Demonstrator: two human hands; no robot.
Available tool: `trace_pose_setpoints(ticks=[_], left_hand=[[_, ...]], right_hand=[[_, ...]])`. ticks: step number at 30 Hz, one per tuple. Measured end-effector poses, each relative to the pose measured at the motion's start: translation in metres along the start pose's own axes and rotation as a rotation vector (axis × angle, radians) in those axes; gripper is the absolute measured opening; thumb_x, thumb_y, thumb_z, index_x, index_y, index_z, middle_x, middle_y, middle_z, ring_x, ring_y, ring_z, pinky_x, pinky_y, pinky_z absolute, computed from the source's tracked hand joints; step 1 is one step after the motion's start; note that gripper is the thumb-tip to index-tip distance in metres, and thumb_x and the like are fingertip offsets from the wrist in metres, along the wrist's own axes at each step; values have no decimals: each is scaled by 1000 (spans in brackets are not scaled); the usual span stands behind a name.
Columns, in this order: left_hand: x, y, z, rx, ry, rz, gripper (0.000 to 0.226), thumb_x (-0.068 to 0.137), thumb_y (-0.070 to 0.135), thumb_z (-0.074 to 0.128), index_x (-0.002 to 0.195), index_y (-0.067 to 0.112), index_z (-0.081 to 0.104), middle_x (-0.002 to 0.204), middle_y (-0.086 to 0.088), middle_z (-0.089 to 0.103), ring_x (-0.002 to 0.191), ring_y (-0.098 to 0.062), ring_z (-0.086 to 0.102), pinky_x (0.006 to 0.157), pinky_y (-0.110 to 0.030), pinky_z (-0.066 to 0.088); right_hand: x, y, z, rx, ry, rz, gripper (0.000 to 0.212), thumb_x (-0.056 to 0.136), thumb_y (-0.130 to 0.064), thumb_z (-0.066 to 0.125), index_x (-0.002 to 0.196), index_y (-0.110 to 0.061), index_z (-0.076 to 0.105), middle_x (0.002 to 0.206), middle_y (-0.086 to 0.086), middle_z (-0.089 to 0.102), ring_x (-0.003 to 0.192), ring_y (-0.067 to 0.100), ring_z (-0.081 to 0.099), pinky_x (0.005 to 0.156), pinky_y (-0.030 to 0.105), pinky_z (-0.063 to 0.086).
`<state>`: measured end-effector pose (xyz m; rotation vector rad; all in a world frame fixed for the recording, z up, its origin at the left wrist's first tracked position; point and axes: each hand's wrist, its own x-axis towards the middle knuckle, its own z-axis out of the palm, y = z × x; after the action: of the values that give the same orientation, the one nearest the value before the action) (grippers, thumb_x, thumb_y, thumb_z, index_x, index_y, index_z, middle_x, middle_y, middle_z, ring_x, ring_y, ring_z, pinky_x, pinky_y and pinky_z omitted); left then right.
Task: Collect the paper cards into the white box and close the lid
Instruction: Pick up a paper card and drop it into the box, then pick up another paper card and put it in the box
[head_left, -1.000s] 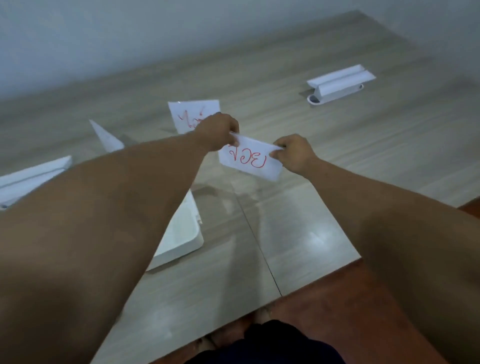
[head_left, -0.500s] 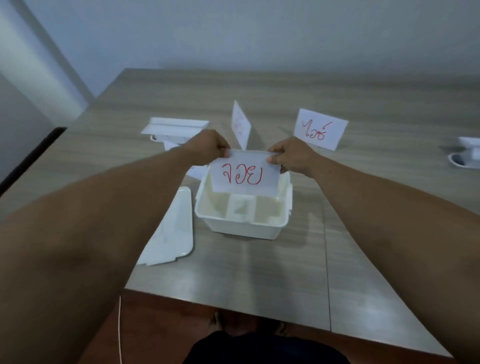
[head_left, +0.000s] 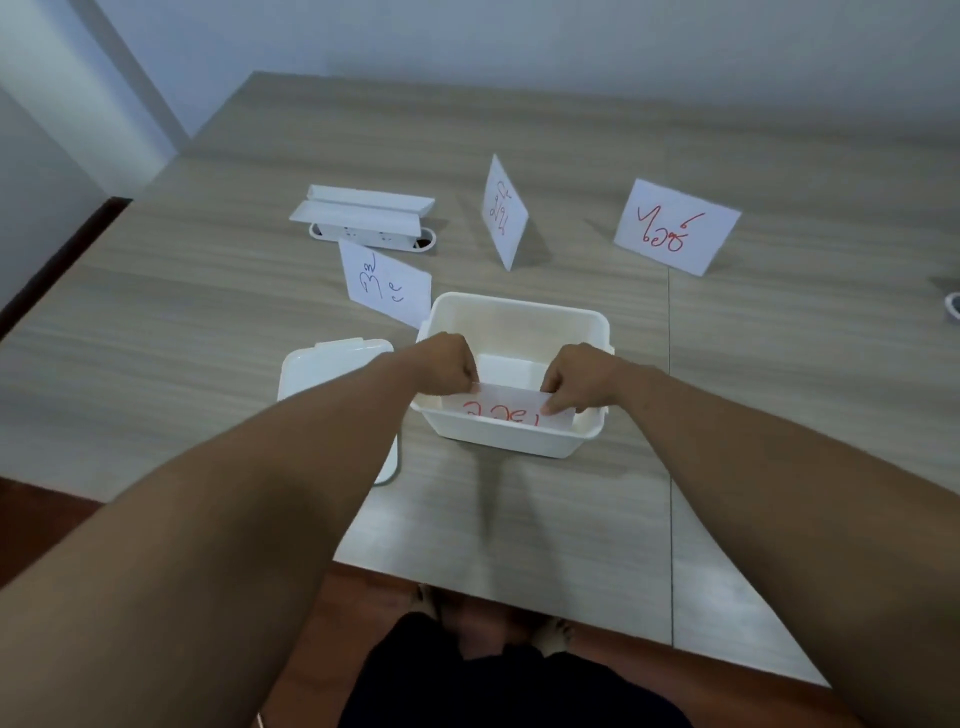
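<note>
Forearms fill the near field and converge on the white box (head_left: 511, 434), which stands open on the table (head_left: 779, 395). Left hand (head_left: 451, 359) and right hand (head_left: 581, 378) each pinch one end of a red-lettered card (head_left: 506, 410), held inside the box against its near wall. The card's long axis runs left to right, parallel to that wall, so the coming release is judged a plain downward drop; neither hand is clearly the nearer. The lid (head_left: 332, 364) lies just left of the box, partly covered by the left forearm, closer to the left hand. Beyond, three cards remain out: one card (head_left: 387, 286) touching or just behind the far-left corner, a second (head_left: 504, 210) edge-on, a third (head_left: 675, 226) far right. The white stand (head_left: 363, 215) lies farthest. The box floor is mostly hidden, its contents indeterminate; an object at the right edge is cut off.
</note>
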<state>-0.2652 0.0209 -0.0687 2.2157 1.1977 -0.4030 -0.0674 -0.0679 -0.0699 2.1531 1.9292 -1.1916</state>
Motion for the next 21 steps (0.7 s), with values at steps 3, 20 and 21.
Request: trace_pose_setpoints(ticks=[3,20,21], left_hand=[[3,1,-20,-195,-20,-1,26,81,6,62,101,3,77,104,-6,75,99,-21,67,84,-25,49],[108,-171,-172,130,203,36,47,93,15,51,141,18,48,152,-4,41,141,-25,38,114,-38,33],[115,-181,-171,130,170,54,53,92,11,51,143,19,44,154,-4,38,143,-25,34,116,-38,30]], right_hand=[[5,-10,-16,19,-10,40,35,79,-37,70,81,-3,76,78,11,76,71,23,72,75,32,60],[154,-137,-67,-1,391,111,34,86,-14,55,118,-10,65,128,4,63,122,23,54,102,32,44],[168,-144,-63,2,360,118,39,87,-15,55,125,-11,60,134,5,59,127,23,51,104,32,41]])
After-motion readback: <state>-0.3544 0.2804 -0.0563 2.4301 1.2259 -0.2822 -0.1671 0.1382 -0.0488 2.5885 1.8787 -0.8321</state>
